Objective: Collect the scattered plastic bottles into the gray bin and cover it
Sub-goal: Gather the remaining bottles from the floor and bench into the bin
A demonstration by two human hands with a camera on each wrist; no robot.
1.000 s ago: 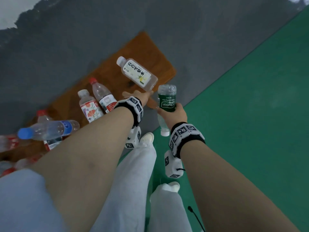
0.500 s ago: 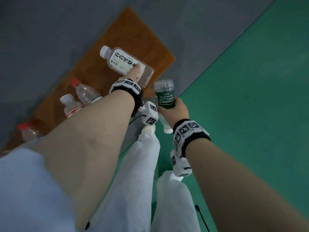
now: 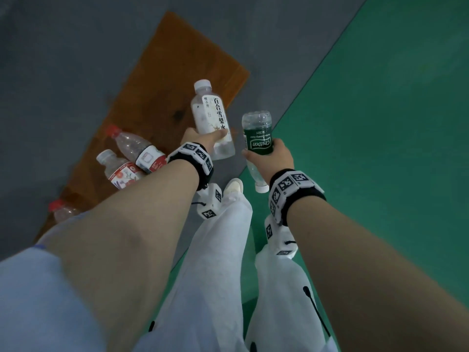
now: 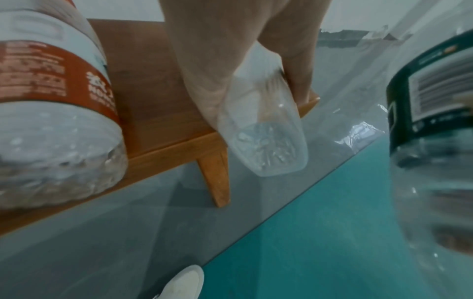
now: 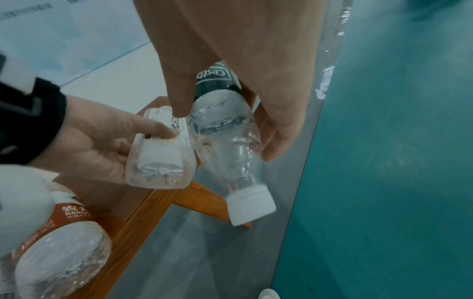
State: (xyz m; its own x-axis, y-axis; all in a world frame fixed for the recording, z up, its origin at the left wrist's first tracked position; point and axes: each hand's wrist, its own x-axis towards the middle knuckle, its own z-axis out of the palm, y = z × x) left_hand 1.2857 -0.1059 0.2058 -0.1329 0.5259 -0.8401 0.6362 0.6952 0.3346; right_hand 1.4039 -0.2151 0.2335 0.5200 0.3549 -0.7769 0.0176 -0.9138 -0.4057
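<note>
A person's left hand (image 3: 200,139) holds a square clear bottle (image 3: 212,118) with a white label and cap, fingers (image 5: 156,126) clamped on its base end, lifted off the low wooden table (image 3: 175,72). The right hand (image 3: 270,158) grips a green-labelled bottle (image 3: 257,138) cap-down, fingers curled round its middle. The two bottles sit just beside each other. Behind the left fingers, red-labelled bottles (image 3: 138,151) lie near the table's edge; open green floor (image 3: 380,123) spreads beyond the right fingers.

Black wristbands (image 3: 298,191) with white marker tiles — white trousers (image 3: 215,275), pale-blue sleeve (image 3: 30,301)
</note>
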